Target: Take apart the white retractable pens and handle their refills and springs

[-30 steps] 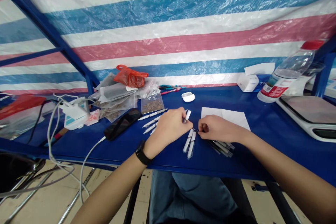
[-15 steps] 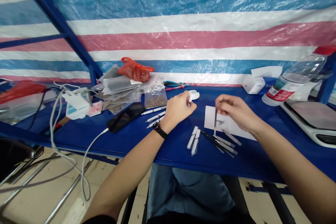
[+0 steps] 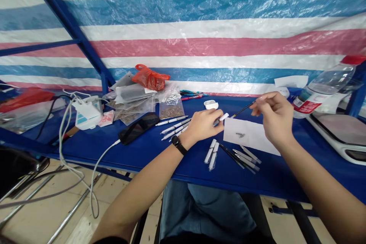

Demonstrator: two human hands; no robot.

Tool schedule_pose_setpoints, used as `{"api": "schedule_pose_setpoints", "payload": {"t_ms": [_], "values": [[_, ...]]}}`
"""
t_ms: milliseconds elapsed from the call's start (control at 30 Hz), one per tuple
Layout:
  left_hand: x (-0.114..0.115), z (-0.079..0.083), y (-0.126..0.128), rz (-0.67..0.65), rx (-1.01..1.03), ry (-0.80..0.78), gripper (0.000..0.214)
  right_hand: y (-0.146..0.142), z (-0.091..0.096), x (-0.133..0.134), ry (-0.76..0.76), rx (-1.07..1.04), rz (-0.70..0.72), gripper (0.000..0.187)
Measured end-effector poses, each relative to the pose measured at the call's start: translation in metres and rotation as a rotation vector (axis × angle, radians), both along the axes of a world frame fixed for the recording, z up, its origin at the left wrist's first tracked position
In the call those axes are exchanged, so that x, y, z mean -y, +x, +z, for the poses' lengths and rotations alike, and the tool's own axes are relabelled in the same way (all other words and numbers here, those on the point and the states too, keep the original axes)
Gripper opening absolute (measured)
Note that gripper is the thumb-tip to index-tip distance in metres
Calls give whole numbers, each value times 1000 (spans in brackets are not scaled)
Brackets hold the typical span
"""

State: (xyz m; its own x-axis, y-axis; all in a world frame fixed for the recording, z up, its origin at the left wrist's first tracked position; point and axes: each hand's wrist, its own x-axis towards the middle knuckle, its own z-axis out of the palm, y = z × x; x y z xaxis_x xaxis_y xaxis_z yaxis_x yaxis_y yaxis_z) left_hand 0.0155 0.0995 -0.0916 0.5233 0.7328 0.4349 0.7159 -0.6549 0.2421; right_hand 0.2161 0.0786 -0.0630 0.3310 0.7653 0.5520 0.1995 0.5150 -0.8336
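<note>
My left hand is closed around a short pen barrel, its white end showing past the thumb. In my right hand a thin dark pen refill is pinched near one end. It slants down leftward, its yellowish tip close to the barrel's white end; whether they touch I cannot tell. Below lies a white sheet of paper with several small springs on it. Nearer the table edge are two white pen parts, several dark refills and several clear-grey pen barrels.
Several white pens lie left of my wrist, beside a black phone with a white cable. A small white case stands behind my left hand. Plastic bags fill the back left; a bottle and a scale stand right.
My right hand has lifted the refill off the paper area and swung it from upright to slanting left. My left hand has moved right, toward it, away from the white case.
</note>
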Motion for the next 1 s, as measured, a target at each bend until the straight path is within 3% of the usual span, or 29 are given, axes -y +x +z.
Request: {"api": "schedule_pose_setpoints", "payload": {"t_ms": [233,767,833,1000], "values": [[4,1,3,-68,-28,-38,13,3,1,3,47,15,0,12],[1,-2,1,-48,34,-69,11,4,1,2,59,42,-23,18],[0,-2,1,-46,36,-71,10,4,1,1,-6,77,41,23],[-2,-2,0,-13,32,-74,8,17,3,-3,-323,338,384,43]]}}
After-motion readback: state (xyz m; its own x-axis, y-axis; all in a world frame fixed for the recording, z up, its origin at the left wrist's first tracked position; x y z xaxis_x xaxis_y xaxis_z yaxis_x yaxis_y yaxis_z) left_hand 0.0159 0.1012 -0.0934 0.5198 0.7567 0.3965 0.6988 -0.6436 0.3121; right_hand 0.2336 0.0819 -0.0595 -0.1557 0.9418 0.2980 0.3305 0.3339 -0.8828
